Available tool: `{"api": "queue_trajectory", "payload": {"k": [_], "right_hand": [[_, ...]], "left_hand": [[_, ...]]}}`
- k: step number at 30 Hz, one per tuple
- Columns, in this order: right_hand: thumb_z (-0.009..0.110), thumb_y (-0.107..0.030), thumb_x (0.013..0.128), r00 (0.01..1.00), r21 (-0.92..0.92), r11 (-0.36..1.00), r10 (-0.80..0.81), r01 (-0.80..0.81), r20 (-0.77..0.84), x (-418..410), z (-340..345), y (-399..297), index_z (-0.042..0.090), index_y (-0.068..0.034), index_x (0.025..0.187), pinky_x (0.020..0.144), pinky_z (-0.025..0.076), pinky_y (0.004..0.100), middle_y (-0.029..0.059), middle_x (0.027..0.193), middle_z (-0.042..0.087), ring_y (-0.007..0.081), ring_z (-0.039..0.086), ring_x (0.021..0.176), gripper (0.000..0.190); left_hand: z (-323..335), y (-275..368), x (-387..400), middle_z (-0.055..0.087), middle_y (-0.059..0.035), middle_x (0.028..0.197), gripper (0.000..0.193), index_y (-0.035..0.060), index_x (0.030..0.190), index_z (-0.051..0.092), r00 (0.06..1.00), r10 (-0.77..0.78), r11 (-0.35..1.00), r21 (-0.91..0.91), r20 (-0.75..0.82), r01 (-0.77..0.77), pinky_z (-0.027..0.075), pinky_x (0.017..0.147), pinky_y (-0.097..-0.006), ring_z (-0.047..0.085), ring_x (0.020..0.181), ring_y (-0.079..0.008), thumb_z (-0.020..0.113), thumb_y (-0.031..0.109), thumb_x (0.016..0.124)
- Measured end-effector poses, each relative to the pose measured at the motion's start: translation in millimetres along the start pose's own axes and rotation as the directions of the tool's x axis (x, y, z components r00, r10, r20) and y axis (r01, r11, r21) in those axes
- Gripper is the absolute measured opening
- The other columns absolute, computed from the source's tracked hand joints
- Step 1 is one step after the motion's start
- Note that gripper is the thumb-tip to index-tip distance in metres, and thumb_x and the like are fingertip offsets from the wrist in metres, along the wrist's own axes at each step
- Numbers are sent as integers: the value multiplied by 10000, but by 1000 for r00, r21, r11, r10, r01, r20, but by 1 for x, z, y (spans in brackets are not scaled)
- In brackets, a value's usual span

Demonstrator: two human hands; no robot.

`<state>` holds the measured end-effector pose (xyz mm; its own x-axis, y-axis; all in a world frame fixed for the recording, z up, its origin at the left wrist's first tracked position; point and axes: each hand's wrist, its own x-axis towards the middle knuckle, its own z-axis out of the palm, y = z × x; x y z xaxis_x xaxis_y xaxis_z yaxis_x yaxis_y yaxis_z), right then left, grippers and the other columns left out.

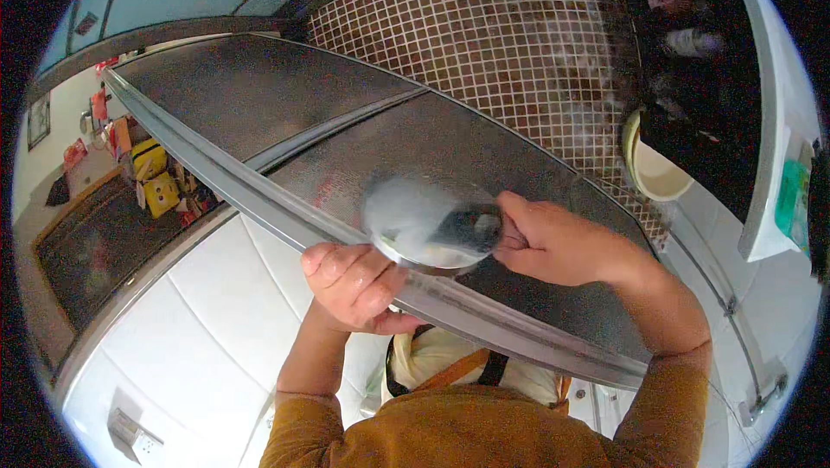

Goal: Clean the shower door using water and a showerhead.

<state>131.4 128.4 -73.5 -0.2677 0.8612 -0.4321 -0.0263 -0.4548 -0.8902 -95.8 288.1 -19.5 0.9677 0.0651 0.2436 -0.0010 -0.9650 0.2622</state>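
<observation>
A long window screen with dark mesh (480,137) and a grey metal frame (214,173) leans in front of me, crossed by a middle bar (337,129). My left hand (356,283) is wrapped around the frame's near edge, and its fingers look wet. In my right hand (557,238) is a shiny round metal bowl (415,221), blurred and tilted over the mesh beside my left hand. My right fingers grip the bowl's right side. Whether water is in the bowl cannot be told.
Small brown mosaic tiles (506,33) cover the floor beyond the screen. A cream basin (658,173) stands at the right, near a white ledge (768,111) with a green packet (792,205). A wall pipe with a tap (765,400) is lower right. White tiled wall (194,312) lies left.
</observation>
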Motion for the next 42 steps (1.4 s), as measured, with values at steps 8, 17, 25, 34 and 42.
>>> {"api": "queue_trajectory", "payload": {"k": [8, 17, 25, 34, 42], "right_hand": [[592, -152, 837, 860, -15, 960, 244, -281, -449, -43, 4, 29, 411, 5, 993, 720, 481, 467, 206, 843, 602, 405, 611, 836, 286], [615, -100, 839, 939, -41, 997, -79, 69, -336, 5, 9, 30, 406, 20, 979, 741, 486, 348, 152, 857, 578, 227, 617, 818, 279], [623, -106, 819, 899, -38, 999, -13, -4, -438, 37, 2, 47, 433, 16, 1002, 769, 477, 363, 143, 880, 584, 248, 606, 850, 291], [609, -128, 831, 858, -87, 996, -29, -18, -512, 65, -1, 72, 432, -6, 929, 735, 481, 369, 129, 843, 575, 273, 603, 791, 236], [617, -136, 830, 982, 172, 970, -153, 171, -115, 40, 7, 8, 445, -27, 916, 623, 474, 331, 74, 760, 543, 173, 580, 687, 221]], "left_hand": [[-3, 7, 2, 637, 3, 882, 468, 148, 909, 634, 998, -37, 999, 16, 58, 36, 347, 726, -358, 552, 764, -175, 605, 576, 721], [-3, 9, 2, 632, -10, 885, 504, 137, 914, 637, 997, -45, 998, 43, 63, 43, 344, 742, -385, 552, 761, -202, 578, 603, 733], [0, 7, -1, 630, -11, 884, 502, 139, 914, 629, 999, -38, 999, 37, 24, 37, 343, 762, -394, 562, 769, -201, 569, 607, 743], [4, 7, -1, 654, -24, 852, 465, 164, 882, 614, 998, -39, 998, 41, 48, 37, 344, 771, -403, 590, 741, -216, 493, 599, 773], [1, 4, -2, 637, 20, 871, 477, 165, 899, 635, 999, -30, 997, 67, 18, 28, 334, 801, -370, 531, 792, -172, 560, 612, 749]]}}
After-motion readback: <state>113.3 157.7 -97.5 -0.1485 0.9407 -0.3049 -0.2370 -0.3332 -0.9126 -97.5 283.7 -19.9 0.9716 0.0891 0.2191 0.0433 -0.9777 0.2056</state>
